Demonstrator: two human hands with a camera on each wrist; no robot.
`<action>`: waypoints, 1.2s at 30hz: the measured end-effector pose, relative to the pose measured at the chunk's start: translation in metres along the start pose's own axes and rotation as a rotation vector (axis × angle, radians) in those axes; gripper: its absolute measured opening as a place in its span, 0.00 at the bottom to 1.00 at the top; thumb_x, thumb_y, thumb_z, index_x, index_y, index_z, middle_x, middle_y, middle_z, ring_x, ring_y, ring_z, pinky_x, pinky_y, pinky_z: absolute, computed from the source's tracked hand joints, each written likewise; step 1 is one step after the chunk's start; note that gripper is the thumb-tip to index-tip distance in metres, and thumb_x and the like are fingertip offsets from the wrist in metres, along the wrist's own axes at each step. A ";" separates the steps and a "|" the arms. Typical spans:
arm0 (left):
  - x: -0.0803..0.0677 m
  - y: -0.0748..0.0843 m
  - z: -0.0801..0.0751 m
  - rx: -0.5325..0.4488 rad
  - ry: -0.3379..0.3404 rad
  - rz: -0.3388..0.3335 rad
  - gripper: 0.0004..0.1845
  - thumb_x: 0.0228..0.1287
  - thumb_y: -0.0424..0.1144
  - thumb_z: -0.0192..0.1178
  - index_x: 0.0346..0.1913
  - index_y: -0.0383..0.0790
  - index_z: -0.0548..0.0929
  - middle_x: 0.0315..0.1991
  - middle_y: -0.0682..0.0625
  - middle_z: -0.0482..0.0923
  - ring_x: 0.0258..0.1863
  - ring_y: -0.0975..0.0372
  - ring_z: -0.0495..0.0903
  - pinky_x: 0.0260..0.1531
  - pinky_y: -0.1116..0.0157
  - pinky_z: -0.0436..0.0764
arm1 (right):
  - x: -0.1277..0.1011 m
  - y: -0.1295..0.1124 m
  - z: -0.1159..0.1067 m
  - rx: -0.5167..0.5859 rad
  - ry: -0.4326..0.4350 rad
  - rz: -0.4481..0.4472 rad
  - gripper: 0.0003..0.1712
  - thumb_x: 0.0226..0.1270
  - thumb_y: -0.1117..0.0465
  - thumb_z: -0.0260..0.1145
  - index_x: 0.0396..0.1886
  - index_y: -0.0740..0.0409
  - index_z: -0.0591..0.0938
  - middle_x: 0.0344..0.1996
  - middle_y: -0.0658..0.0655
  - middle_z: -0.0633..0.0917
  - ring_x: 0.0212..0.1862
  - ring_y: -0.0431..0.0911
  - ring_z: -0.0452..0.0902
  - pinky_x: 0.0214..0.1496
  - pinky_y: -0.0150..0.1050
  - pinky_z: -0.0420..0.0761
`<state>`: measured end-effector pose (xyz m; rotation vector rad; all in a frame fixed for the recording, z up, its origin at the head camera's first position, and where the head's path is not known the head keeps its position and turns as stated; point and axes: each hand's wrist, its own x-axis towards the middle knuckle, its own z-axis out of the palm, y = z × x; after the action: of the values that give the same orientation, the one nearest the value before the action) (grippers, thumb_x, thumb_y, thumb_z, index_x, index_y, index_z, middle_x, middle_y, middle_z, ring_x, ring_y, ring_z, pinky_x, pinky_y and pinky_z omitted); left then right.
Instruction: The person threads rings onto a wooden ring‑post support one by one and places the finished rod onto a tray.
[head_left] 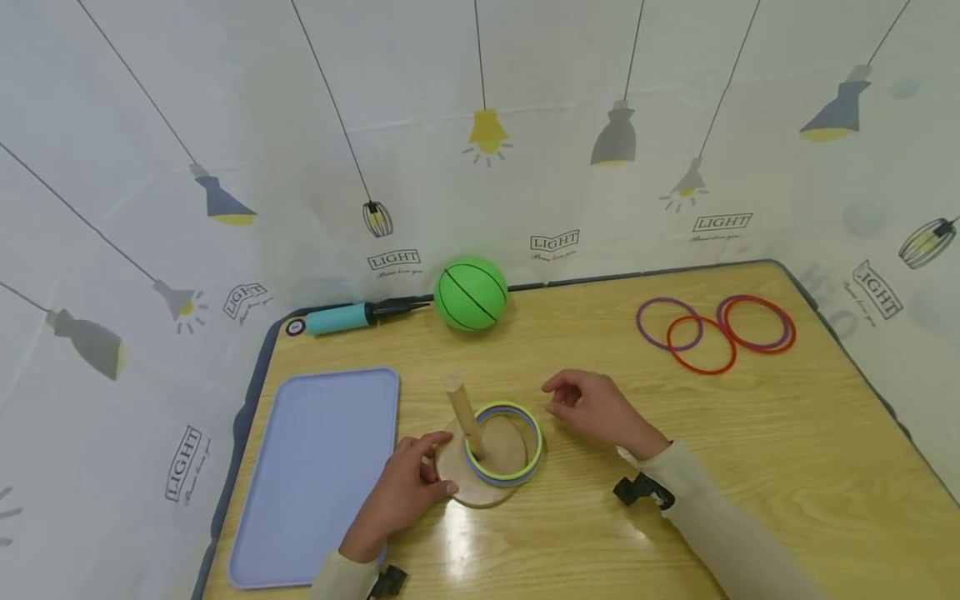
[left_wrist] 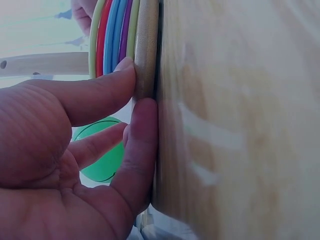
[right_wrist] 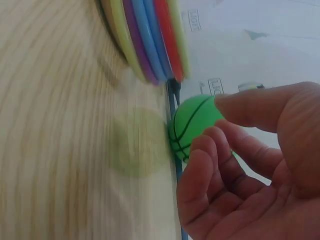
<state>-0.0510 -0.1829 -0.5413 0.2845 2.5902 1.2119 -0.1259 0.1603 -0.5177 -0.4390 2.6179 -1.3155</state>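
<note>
A round wooden base [head_left: 504, 443] with an upright wooden peg [head_left: 462, 410] stands on the table. Stacked around the peg are several rings [left_wrist: 115, 37], yellow-green, red, blue and purple, lying off to the peg's right. My left hand [head_left: 407, 492] grips the base's left edge, its thumb tip at the upper rim and a finger along the side. To the right of the stack, my right hand [head_left: 597, 408] hovers with loosely curled fingers and nothing in them.
Purple and red rings [head_left: 712, 369] lie at the back right of the table. A green ball [head_left: 471, 293] and a teal hand pump [head_left: 337, 319] are along the back edge. On the left lies a lavender tray [head_left: 322, 458]. Printed sheeting [head_left: 420, 100] surrounds the table.
</note>
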 end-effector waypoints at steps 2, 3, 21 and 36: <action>0.000 0.000 0.000 0.002 0.003 0.000 0.38 0.58 0.36 0.81 0.71 0.47 0.79 0.50 0.40 0.74 0.34 0.66 0.77 0.35 0.69 0.77 | -0.002 0.005 -0.006 -0.001 0.003 -0.001 0.12 0.71 0.62 0.73 0.51 0.60 0.88 0.35 0.49 0.86 0.38 0.41 0.81 0.43 0.34 0.81; 0.000 0.000 0.000 0.004 0.004 0.000 0.37 0.58 0.36 0.81 0.71 0.47 0.79 0.50 0.40 0.74 0.34 0.66 0.77 0.35 0.69 0.77 | -0.002 0.008 -0.010 0.000 0.005 -0.003 0.12 0.71 0.61 0.73 0.51 0.60 0.88 0.35 0.49 0.86 0.39 0.41 0.81 0.43 0.35 0.81; -0.001 0.002 0.001 0.003 0.005 -0.006 0.37 0.59 0.37 0.80 0.72 0.47 0.78 0.51 0.40 0.74 0.34 0.67 0.78 0.35 0.70 0.77 | -0.011 0.077 -0.077 -0.119 0.178 0.011 0.15 0.76 0.54 0.71 0.54 0.57 0.88 0.37 0.51 0.88 0.41 0.44 0.84 0.42 0.35 0.81; -0.002 0.003 0.000 0.009 0.004 -0.004 0.37 0.60 0.36 0.79 0.72 0.45 0.78 0.52 0.39 0.74 0.35 0.67 0.78 0.36 0.70 0.78 | 0.001 0.126 -0.137 -0.204 0.236 0.110 0.20 0.78 0.52 0.68 0.59 0.60 0.86 0.45 0.61 0.89 0.46 0.51 0.84 0.46 0.31 0.79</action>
<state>-0.0488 -0.1819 -0.5389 0.2793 2.5992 1.2008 -0.1888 0.3342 -0.5380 -0.1719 2.9380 -1.1329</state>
